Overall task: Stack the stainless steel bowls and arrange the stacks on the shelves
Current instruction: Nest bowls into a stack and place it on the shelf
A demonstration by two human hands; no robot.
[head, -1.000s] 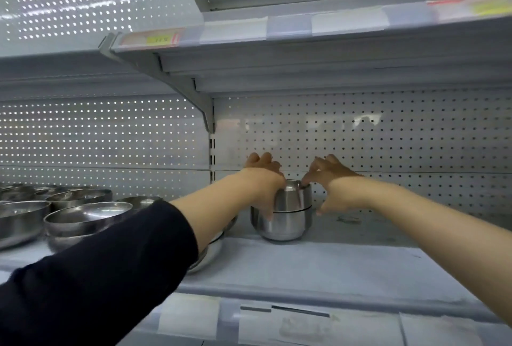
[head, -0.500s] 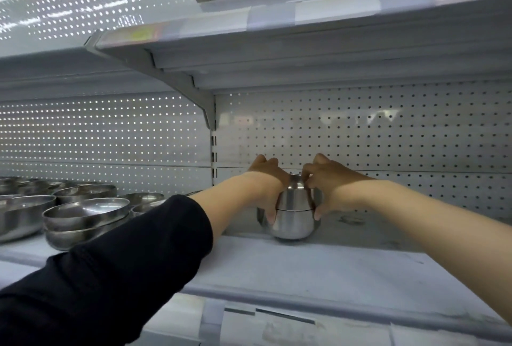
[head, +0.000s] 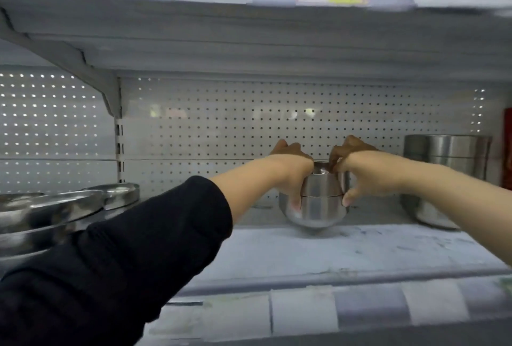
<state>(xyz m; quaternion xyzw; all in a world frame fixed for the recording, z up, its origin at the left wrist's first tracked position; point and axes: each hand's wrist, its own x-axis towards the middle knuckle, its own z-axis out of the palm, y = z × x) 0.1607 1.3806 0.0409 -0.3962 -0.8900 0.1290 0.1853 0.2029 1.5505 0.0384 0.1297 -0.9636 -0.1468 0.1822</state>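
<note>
A small stack of stainless steel bowls (head: 318, 207) stands on the white shelf (head: 332, 251), near the perforated back panel. My left hand (head: 291, 171) grips its left side, thumb down the front. My right hand (head: 357, 168) grips the right side, fingers curled over the rim and thumb on the seam. A taller stack of steel bowls (head: 443, 168) stands to the right, partly hidden by my right forearm. Wide steel bowls (head: 55, 212) sit stacked at the far left behind my black sleeve.
The upper shelf (head: 249, 41) hangs low over the hands, held by a bracket (head: 83, 68) at the left. Price label strips run along the front edge (head: 304, 315). A red object (head: 508, 149) shows at the far right edge.
The view has swung right and moved closer, bringing the taller stack at the right into sight. Both hands keep their grip on the small stack, which sits further right along the shelf.
</note>
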